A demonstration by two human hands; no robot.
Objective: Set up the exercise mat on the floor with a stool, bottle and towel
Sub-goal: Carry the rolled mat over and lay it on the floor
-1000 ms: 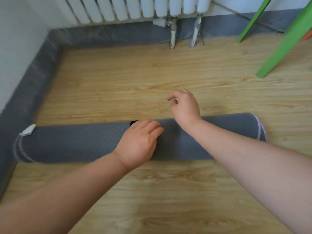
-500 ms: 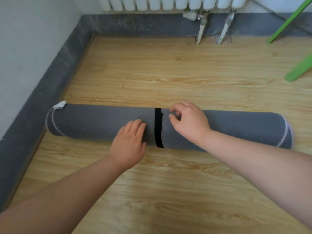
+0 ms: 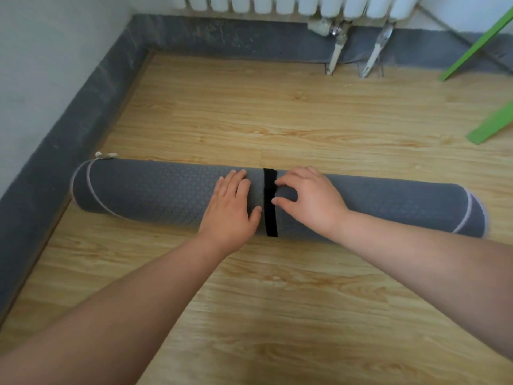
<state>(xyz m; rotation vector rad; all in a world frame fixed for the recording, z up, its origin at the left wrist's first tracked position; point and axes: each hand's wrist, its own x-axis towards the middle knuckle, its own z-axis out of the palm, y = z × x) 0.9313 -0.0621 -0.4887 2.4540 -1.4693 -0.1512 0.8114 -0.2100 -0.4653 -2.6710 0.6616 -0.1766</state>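
Note:
A rolled grey exercise mat (image 3: 155, 190) lies across the wooden floor, its left end near the wall. A black strap (image 3: 270, 202) wraps around its middle. My left hand (image 3: 231, 209) rests flat on the roll just left of the strap, fingers straight. My right hand (image 3: 311, 198) sits on the roll right of the strap, with curled fingertips and thumb touching the strap's edge. No stool seat, bottle or towel is in view.
A white radiator (image 3: 299, 2) with two pipes (image 3: 337, 51) stands at the back wall. Green legs (image 3: 491, 126) slant in at the right. A grey skirting (image 3: 69, 134) runs along the left wall. Bare wooden floor (image 3: 249, 112) lies beyond the mat.
The view has shifted so the mat sits more central. My left hand slid right up to the strap. My right hand came down onto the roll and its fingers reached the strap.

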